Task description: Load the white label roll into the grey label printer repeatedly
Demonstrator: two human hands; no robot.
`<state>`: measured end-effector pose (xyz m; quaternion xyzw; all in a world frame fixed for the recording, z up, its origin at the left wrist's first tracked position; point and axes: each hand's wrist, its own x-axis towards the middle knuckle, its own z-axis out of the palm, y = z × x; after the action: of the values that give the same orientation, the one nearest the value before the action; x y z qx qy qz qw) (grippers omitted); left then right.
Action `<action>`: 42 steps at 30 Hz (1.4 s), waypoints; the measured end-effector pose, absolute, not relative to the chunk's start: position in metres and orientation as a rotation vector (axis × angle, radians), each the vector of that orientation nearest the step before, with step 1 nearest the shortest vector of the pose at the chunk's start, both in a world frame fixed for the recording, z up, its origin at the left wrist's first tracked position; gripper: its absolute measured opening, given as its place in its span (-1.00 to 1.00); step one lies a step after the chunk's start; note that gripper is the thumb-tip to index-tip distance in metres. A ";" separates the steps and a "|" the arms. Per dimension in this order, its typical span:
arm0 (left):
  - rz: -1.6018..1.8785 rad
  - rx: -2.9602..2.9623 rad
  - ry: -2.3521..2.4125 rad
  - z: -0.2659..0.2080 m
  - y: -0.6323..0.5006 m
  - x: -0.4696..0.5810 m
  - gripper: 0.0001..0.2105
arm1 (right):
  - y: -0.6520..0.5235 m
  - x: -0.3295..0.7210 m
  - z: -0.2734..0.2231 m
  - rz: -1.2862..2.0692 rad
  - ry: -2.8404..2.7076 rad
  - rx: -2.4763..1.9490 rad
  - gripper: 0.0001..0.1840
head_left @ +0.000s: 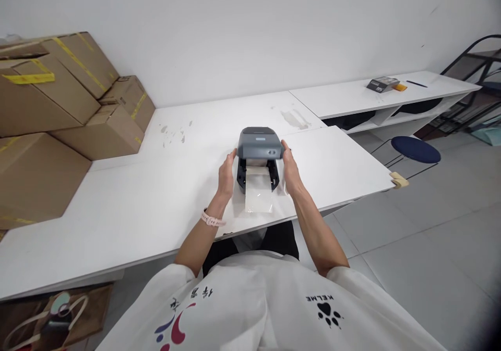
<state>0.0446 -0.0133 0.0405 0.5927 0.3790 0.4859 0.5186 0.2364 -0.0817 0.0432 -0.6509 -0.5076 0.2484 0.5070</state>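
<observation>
A grey label printer (260, 143) stands on the white table in front of me, its lid tilted up and the dark inside of its base showing. A strip of whitish label paper (259, 191) comes out of the base and lies toward the table's front edge. My left hand (226, 176) holds the left side of the lid, and my right hand (290, 171) grips the right side. Some fingers of both hands are hidden behind the lid.
Cardboard boxes (50, 100) with yellow tape are stacked on the table's left. On the second table at right lie a dark small box (382, 84) and a pen (416, 83). A blue stool (415, 149) stands beyond the table's right corner, which has a beige pad (398, 179).
</observation>
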 end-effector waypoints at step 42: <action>0.892 1.596 1.382 -0.008 0.055 0.079 -0.59 | 0.003 0.285 0.115 0.918 -2.061 -1.493 -0.18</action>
<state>0.0787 0.0551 -0.0075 0.6344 0.5495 0.3545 0.4122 0.2854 0.0027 0.1147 -0.5387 -0.7437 0.3313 0.2166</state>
